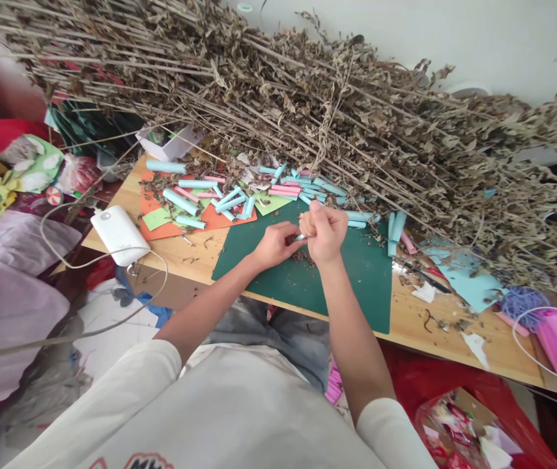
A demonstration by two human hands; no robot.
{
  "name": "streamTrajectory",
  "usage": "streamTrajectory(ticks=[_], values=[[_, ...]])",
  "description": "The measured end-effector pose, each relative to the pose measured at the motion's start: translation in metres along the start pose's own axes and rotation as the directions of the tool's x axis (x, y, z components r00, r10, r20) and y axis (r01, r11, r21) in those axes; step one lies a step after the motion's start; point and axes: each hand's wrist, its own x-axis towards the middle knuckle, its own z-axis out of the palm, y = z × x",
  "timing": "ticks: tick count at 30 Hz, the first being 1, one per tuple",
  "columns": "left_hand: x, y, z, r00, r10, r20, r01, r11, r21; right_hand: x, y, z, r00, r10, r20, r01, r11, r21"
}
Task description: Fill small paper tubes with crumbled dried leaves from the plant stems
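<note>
Over the dark green cutting mat [351, 286], my left hand [278, 244] is closed in a pinch on a small pale blue paper tube [300, 238]. Only a short bit of it shows between my hands. My right hand [327, 231] makes a fist right beside it, thumb uppermost, against the tube's other end; whatever is inside the fist is hidden. Dry leaf crumbs [303, 256] lie on the mat below. Just beyond my hands are several rolled blue paper tubes [180, 202] and thinner pink tubes [284, 189], partly on orange paper [161, 229].
A big heap of dried leafy stalks [278, 98] spans the table's back. At left sits a white power bank [119, 234] with a cable. On the right are a black-handled tool [427, 277], blue paper [468, 273] and purple twine [525, 306]. A red bag [513, 404] holds scraps below.
</note>
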Motion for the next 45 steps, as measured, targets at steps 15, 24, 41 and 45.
streamTrajectory(ticks=[15,24,41,45], values=[[0.001,-0.001,0.0,1.0,0.014,-0.021,-0.013,1.0,0.026,0.004,-0.004,0.002,0.999,-0.043,-0.029,0.046,0.996,0.081],[0.001,-0.001,0.0,1.0,0.002,-0.008,-0.001,1.0,0.021,0.005,-0.01,0.006,0.998,-0.06,-0.035,0.06,0.998,0.014],[0.001,0.0,0.001,0.998,-0.023,-0.055,0.024,1.0,0.011,-0.02,0.024,-0.108,0.741,0.359,-0.567,-0.383,0.92,0.082],[0.001,-0.001,0.001,0.999,-0.01,-0.054,0.011,1.0,0.018,-0.03,0.036,-0.11,0.821,0.083,-0.565,-0.348,0.856,-0.381]])
